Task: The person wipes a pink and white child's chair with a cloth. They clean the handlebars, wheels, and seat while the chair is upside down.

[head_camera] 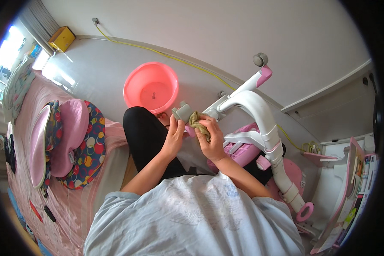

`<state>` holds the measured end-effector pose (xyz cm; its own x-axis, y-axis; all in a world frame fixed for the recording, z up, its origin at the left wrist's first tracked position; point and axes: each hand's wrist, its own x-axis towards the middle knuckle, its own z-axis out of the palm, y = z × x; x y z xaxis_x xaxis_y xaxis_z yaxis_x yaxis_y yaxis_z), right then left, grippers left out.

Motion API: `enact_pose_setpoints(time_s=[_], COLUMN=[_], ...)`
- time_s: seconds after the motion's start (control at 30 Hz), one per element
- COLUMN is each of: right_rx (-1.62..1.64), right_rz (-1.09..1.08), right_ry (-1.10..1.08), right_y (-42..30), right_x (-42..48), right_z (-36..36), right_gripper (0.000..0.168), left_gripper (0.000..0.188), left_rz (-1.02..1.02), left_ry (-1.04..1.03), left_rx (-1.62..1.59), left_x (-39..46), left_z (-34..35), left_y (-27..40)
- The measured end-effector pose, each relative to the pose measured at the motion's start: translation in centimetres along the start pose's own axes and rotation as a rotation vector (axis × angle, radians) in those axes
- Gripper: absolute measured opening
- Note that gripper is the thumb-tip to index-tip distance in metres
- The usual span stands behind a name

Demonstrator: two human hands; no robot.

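My left hand (173,140) grips a grey caster wheel (183,112) between thumb and fingers. A pink leg cap (189,131) shows just below the caster, partly covered by my hands. In my right hand (213,138) is a crumpled olive-green cloth (198,123), bunched close beside the caster. The white chair frame (254,102) lies tipped over along my right side, its curved tube running back past my arm. A second caster (260,59) sticks up from another leg. Part of the pink plastic seat (235,153) shows under the frame.
A pink basin (151,68) stands on the floor ahead. Left, a bed (70,204) holds pink cushions (72,128) and dotted covers (96,140). A yellow cable (166,54) runs along the wall. A pink-edged desk (348,179) stands right, a yellow box (62,39) far left.
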<state>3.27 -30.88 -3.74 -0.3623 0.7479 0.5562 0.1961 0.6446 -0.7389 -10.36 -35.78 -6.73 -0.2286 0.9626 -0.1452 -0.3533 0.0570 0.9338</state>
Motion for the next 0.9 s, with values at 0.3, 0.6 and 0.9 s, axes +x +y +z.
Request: enact_pose_setpoints(time_s=[0.3,0.6,0.9], right_rx=[-0.247,0.127,-0.081], right_rz=[0.388,0.290,0.551], right_ry=[-0.209,-0.172,-0.102], right_y=[15.3,6.9,15.6], right_x=[-2.3,-0.9,-1.7], right_z=[-3.1,-1.2,-0.4], right_gripper=[0.018,0.028,0.031], left_gripper=[0.042,0.040,0.042], left_rz=[-0.028,0.029,-0.038], left_ry=[-0.030,-0.011,-0.083], left_rx=[-0.067,0.130,0.093], left_x=[-0.1,0.3,0.4], left_z=[0.4,0.1,0.7], left_y=[-1.6,-2.9,-0.9])
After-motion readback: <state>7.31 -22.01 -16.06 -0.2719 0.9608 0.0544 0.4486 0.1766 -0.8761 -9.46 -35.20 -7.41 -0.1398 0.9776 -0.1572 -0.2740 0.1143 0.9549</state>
